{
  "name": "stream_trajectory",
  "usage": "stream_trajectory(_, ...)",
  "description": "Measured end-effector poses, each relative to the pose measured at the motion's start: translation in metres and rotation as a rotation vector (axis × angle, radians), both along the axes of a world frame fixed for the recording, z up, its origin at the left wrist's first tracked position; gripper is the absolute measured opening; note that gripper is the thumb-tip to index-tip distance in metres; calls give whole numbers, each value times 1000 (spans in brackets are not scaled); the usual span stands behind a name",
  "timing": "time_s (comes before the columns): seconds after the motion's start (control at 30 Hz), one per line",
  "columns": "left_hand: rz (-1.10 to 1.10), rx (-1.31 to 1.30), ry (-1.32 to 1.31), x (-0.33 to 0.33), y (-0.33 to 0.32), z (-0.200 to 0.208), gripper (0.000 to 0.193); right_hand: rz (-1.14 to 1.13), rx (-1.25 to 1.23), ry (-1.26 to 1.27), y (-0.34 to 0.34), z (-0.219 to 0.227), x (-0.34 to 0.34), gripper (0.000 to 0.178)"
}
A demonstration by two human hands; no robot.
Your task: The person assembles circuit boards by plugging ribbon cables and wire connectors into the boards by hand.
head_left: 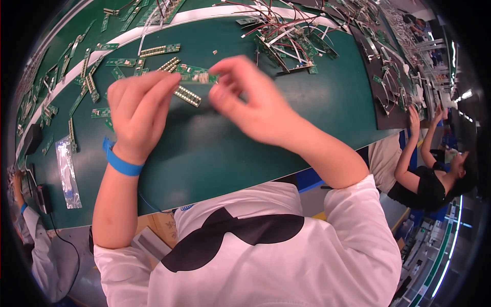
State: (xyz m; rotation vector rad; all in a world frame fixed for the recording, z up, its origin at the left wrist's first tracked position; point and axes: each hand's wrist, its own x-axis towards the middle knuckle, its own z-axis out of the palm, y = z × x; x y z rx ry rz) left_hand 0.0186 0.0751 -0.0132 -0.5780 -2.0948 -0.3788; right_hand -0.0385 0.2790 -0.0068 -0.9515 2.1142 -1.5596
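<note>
My left hand (140, 105), with a blue strap on its wrist, is closed in a pinch on the left end of a narrow green circuit board (193, 73). The board is held above the table, and pale parts near its right end are blurred. Right beside that end is my right hand (245, 97), smeared by motion, its thumb and forefinger apart; I see nothing gripped between them. Below the held board lies a board strip with rows of pale squares (188, 95). Similar strips (160, 50) lie just beyond my left hand.
Wired boards are heaped in a tangle (291, 41) at the far side of the green table (230, 153). More boards (89, 84) are scattered at left, near a clear plastic bag (68, 171). A black mat (388, 97) lies at right. Co-workers sit on both sides.
</note>
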Motion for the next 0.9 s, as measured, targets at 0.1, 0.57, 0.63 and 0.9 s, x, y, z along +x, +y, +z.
stream_trajectory(0.1, 12, -91, -27, 20, 4, 9, 32, 212, -160, -351, -17, -14, 17, 50)
stream_trajectory(0.57, -206, 402, -287, 24, 15, -2, 41, 383, -99, -877, 0, 7, -2, 25)
stream_trajectory(0.63, -214, 648, -414, 21, 24, -1, 42, 429, -77, -928, 3, 6, -4, 24)
stream_trajectory(0.9, -404, 534, -656, 29, 12, -13, 46, 296, -23, -750, 13, 11, -11, 27)
